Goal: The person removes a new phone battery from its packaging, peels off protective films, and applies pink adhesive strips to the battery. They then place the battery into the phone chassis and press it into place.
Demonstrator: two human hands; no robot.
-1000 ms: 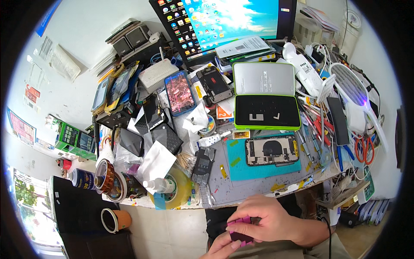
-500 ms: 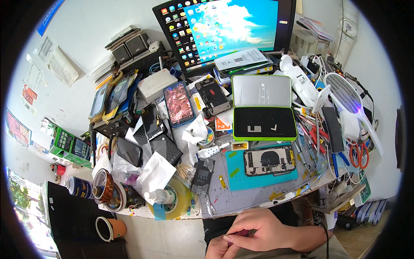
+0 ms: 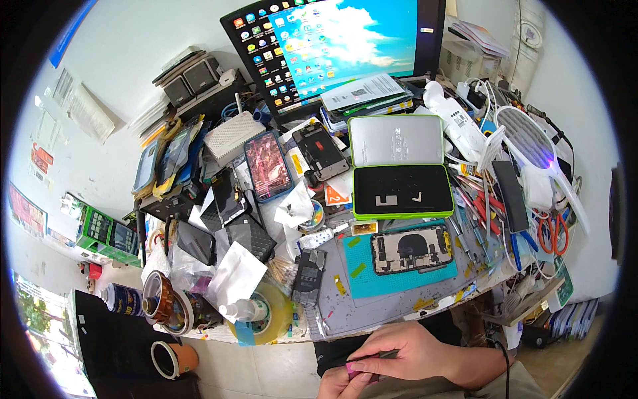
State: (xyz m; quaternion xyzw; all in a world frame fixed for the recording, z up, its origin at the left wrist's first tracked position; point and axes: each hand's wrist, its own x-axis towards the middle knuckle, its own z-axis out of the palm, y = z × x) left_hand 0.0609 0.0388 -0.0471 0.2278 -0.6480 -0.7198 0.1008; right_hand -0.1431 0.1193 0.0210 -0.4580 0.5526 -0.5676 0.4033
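Observation:
My two hands are together in front of the table's near edge, above my lap. A small pink thing (image 3: 353, 370), mostly covered by fingers, is pinched between them; its kind cannot be made out. My left hand (image 3: 340, 386) is closed on it from below, partly cut off by the picture's lower edge. My right hand (image 3: 407, 351) closes on it from the right, with a dark strip (image 3: 389, 354) showing beside the thumb. On the table beyond lies an opened phone housing (image 3: 412, 250) on a teal mat (image 3: 359, 282). Neither hand touches these.
A green-rimmed open case (image 3: 403, 214) holds small metal pieces behind the mat. Tools, including orange-handled scissors (image 3: 553, 236), crowd the right. A tape roll (image 3: 282, 312), a clear bottle (image 3: 246, 310) and phone parts (image 3: 309, 274) lie to the left. A monitor (image 3: 345, 50) stands behind.
My hands have shifted slightly, and more of the pink thing and the dark strip now shows between the fingers. The view has tilted slightly; the table things stay put.

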